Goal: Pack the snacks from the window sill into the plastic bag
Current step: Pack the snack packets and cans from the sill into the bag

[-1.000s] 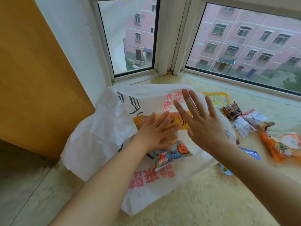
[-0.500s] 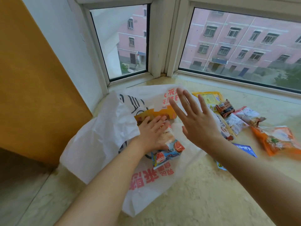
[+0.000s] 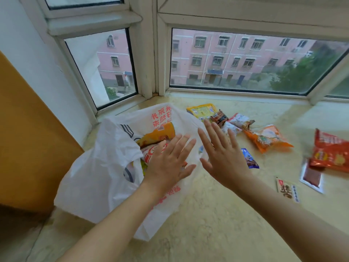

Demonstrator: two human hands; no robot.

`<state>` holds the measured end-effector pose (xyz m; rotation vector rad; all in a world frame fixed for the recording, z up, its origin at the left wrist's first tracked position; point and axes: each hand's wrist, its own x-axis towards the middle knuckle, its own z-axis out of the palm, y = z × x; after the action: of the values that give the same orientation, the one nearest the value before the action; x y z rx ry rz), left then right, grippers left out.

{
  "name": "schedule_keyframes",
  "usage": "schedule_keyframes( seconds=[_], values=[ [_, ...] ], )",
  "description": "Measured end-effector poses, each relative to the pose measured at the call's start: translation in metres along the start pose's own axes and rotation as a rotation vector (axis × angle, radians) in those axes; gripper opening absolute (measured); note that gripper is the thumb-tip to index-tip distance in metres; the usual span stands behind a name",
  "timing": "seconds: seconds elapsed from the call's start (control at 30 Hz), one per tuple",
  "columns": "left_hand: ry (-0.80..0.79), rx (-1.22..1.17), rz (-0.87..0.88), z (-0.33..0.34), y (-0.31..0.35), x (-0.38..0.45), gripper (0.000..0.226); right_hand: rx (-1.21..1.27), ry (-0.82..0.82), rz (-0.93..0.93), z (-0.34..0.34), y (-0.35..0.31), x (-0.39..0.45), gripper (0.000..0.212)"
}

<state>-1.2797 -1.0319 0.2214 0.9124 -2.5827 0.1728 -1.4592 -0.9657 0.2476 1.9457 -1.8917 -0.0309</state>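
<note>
Plastic bag (image 3: 98, 178) lies open on the window sill (image 3: 217, 214), an orange packet (image 3: 160, 134) and a red-and-white packet (image 3: 151, 154) inside, both partly hidden. Left hand (image 3: 168, 163) is over the bag mouth, fingers straight and spread; contact unclear. Right hand (image 3: 224, 157) is flat, fingers wide, holding nothing, covering a blue packet (image 3: 249, 157). A red packet (image 3: 332, 152) is cut off at the frame edge.

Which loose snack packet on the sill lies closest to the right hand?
The dark blue packet, just right of the right hand. The orange packet, the red packet and the small white sachet all lie farther right.
</note>
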Motion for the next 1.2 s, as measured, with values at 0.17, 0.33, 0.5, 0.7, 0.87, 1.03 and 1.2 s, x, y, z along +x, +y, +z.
schedule_keyframes(
  seconds=[0.17,0.33,0.5,0.7,0.87,1.03,1.2],
  values=[
    [0.004,-0.035,0.112,-0.002,0.044,0.016,0.063,0.012,-0.032,0.132,-0.003,0.027,-0.053,0.085],
    [-0.07,-0.056,0.158,0.023,0.088,0.037,0.063,0.034,-0.113,0.206,0.018,0.064,-0.095,0.086],
    [-0.126,-0.027,0.107,0.069,0.119,0.056,0.063,0.07,-0.18,0.21,0.055,0.1,-0.109,0.087],
    [-0.384,0.03,-0.031,0.12,0.132,0.077,0.07,0.161,-0.262,0.153,0.104,0.131,-0.107,0.08],
    [-0.444,0.14,-0.149,0.155,0.13,0.082,0.063,0.22,-0.262,0.073,0.142,0.139,-0.093,0.066],
    [-0.547,0.145,-0.215,0.172,0.126,0.089,0.051,0.32,-0.301,0.058,0.17,0.125,-0.072,0.066],
    [-0.416,0.085,-0.219,0.179,0.119,0.086,0.045,0.374,-0.344,0.019,0.183,0.118,-0.063,0.065]
  ],
)
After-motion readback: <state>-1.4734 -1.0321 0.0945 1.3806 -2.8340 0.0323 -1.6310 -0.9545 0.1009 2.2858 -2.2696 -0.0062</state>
